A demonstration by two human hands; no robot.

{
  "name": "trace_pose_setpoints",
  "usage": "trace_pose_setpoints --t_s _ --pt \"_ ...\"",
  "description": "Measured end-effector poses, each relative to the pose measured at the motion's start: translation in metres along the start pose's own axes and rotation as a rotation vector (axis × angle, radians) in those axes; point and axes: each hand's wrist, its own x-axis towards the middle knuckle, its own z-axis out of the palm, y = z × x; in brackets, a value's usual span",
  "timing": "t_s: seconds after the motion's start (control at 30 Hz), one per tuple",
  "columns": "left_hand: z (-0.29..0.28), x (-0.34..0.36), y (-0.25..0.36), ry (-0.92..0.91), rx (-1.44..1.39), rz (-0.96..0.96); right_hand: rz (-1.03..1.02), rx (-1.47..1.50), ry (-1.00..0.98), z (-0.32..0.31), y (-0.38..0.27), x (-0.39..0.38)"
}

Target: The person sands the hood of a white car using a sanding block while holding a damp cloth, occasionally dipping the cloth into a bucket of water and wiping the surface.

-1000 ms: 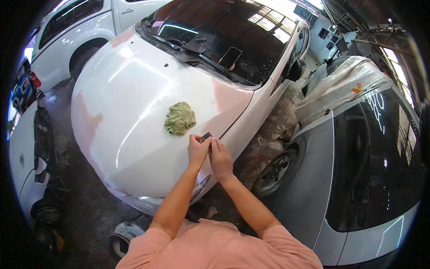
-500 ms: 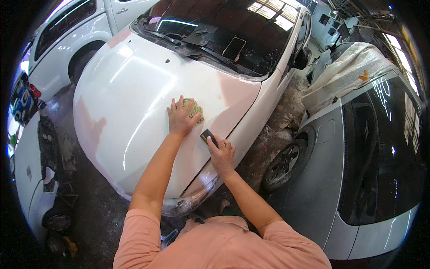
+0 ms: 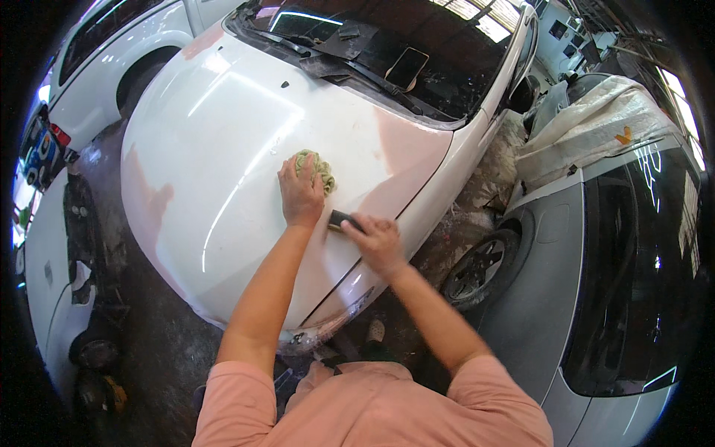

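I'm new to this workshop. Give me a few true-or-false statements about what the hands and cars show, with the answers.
1. The left hand rests on a green cloth. True.
2. The right hand is empty. False: the right hand has a small dark block in its grip.
3. A phone lies on the windshield. True.
4. The hood is white all over. False: the hood also has pinkish patches.

Head-worn fisheye, downward over hands (image 3: 302, 200) (image 3: 381, 246)
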Motion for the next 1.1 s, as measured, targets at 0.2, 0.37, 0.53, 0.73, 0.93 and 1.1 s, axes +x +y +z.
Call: trace_pose_setpoints --t_s 0.2,0.37,0.53,0.73,0.93,1.1 --pt "0.002 0.002 0.015 -0.004 -0.050 0.048 0.255 -0.081 0.181 -0.011 0.144 0.021" --pt "-0.013 0.001 0.002 -0.005 -0.024 0.067 -0.136 0.044 0.025 -0.004 0.019 -0.002" --pt "-0.006 0.003 0.019 -0.046 -0.072 0.042 0.229 -0.157 0.157 -0.036 0.219 0.036" --pt "-0.015 0.005 0.012 -0.056 -0.035 0.050 0.089 -0.343 0.018 0.015 0.058 -0.003" --pt "-0.006 0.008 0.023 -0.065 -0.059 0.069 0.322 -0.135 0.126 -0.032 0.230 0.034" --pt "-0.005 0.009 0.017 -0.069 -0.032 0.047 0.545 -0.086 0.175 -0.018 0.197 0.048"
